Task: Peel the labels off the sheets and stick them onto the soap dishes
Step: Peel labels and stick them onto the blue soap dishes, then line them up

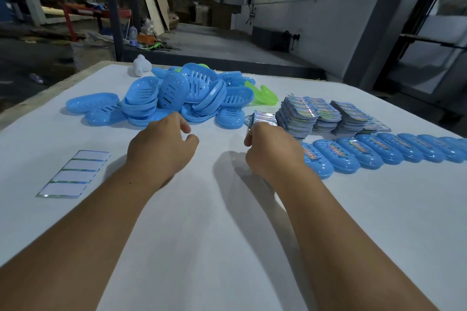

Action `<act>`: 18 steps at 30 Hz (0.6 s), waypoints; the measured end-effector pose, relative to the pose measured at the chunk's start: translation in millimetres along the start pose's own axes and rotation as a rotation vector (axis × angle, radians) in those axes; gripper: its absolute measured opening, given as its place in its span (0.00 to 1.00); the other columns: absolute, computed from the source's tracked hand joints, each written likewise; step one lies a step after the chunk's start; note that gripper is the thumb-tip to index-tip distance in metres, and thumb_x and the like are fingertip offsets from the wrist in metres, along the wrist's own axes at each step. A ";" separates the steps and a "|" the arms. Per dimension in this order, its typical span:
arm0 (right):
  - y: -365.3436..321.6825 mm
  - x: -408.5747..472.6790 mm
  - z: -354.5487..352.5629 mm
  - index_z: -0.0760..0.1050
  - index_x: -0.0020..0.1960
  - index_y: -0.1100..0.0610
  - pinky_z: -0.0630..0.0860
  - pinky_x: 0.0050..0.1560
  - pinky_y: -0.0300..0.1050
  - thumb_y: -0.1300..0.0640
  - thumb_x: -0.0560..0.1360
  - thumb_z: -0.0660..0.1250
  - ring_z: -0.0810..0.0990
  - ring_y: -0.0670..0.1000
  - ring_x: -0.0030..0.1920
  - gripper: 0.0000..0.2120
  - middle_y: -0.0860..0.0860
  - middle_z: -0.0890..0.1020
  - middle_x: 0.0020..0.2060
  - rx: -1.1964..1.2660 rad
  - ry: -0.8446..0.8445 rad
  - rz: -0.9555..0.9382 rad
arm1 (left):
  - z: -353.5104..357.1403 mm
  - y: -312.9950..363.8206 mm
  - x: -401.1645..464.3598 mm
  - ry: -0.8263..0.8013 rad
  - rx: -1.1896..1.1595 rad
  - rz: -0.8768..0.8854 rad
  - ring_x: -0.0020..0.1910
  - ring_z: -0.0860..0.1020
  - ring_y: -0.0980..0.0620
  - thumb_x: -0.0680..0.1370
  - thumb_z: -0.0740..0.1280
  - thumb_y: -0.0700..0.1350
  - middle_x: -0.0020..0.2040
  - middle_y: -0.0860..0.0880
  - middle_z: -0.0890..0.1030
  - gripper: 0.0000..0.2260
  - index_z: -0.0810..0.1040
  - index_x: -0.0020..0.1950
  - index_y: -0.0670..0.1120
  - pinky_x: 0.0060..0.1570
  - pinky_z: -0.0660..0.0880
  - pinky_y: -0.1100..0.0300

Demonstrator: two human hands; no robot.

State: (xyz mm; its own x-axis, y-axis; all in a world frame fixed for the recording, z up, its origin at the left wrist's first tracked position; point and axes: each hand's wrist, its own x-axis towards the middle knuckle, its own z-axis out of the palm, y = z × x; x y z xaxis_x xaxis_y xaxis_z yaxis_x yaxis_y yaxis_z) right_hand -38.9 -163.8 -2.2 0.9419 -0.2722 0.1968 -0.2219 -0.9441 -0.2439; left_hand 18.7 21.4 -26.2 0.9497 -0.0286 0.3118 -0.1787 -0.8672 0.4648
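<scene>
A heap of blue soap dishes (182, 93) lies at the far middle of the white table (214, 235). Stacks of label sheets (326, 115) sit to its right. In front of the stacks runs a row of blue soap dishes (379, 150) with colourful labels stuck on them. My right hand (271, 151) grips a label sheet (262, 118) at the left end of the stacks. My left hand (161, 146) hovers just before the heap, fingers loosely curled and holding nothing. An empty backing sheet (74, 174) lies at the left.
A white object (141, 65) stands at the table's far edge behind the heap. Green soap dishes (264, 94) lie at the heap's right side. Beyond the table are a concrete floor, posts and clutter.
</scene>
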 end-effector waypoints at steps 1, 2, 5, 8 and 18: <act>0.4 0.6 0.2 0.77 0.59 0.51 0.70 0.45 0.46 0.62 0.75 0.62 0.79 0.59 0.54 0.15 0.53 0.80 0.56 -0.006 -0.006 0.002 | 0.2 -0.9 0.1 0.000 -0.001 -0.001 0.44 0.76 0.49 0.77 0.65 0.55 0.46 0.52 0.79 0.06 0.72 0.51 0.56 0.42 0.70 0.55; 0.4 1.2 0.8 0.77 0.59 0.51 0.70 0.45 0.46 0.63 0.75 0.62 0.79 0.59 0.54 0.15 0.53 0.81 0.56 -0.010 -0.009 0.004 | 0.3 -1.8 0.2 0.001 -0.001 -0.002 0.44 0.76 0.49 0.77 0.65 0.55 0.46 0.52 0.79 0.05 0.73 0.50 0.56 0.42 0.70 0.55; 0.1 2.7 3.9 0.78 0.56 0.50 0.70 0.45 0.47 0.63 0.74 0.63 0.79 0.58 0.53 0.14 0.52 0.81 0.54 0.007 0.009 0.006 | 0.5 -4.2 0.9 0.011 0.005 -0.005 0.44 0.76 0.48 0.77 0.64 0.54 0.45 0.52 0.79 0.04 0.74 0.48 0.56 0.42 0.70 0.55; -2.0 4.9 8.1 0.78 0.56 0.48 0.73 0.48 0.47 0.60 0.75 0.64 0.79 0.57 0.57 0.13 0.51 0.81 0.56 0.080 0.070 -0.039 | 1.6 -6.3 2.9 0.029 0.013 0.008 0.45 0.76 0.47 0.77 0.64 0.53 0.45 0.51 0.80 0.04 0.74 0.48 0.55 0.43 0.70 0.56; -14.3 8.4 25.7 0.79 0.56 0.48 0.73 0.49 0.47 0.56 0.76 0.65 0.76 0.50 0.49 0.11 0.45 0.80 0.47 0.248 0.113 -0.259 | 0.7 -25.1 26.5 0.175 0.236 0.079 0.63 0.70 0.42 0.80 0.62 0.46 0.65 0.46 0.75 0.15 0.75 0.67 0.48 0.60 0.69 0.47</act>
State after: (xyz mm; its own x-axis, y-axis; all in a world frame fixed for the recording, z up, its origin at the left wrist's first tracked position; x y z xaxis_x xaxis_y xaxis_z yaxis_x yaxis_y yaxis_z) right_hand -21.3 -147.8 -21.4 0.9218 -0.0618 0.3826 0.1015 -0.9142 -0.3923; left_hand 48.5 42.0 -30.2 0.8731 -0.0321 0.4864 -0.1657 -0.9580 0.2342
